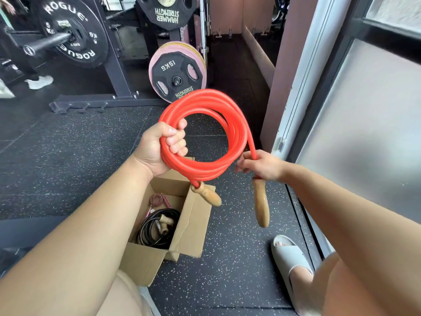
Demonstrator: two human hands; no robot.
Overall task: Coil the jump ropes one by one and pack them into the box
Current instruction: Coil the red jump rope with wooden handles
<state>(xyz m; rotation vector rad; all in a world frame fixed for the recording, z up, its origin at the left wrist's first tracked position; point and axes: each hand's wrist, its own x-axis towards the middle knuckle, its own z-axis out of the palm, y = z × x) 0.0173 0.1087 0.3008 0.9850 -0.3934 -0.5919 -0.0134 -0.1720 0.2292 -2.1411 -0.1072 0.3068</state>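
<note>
Red jump rope (205, 98) was coiled up in the air above the box (193, 222). Left hand (163, 147) was fisted round the loops, right hand (262, 166) pinching the tail by its wooden handle (260, 206). It looked rubbery and springy, so I'd grip across every loop or it'll pop open.

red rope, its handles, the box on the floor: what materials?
The red rope looks like rubber or PVC tubing, smooth and semi-gloss, with highlights running along the coils. Its handles appear to be turned wood, tan with a slight sheen, possibly varnished. The box is plain brown cardboard, matte, with creased flaps.
</note>
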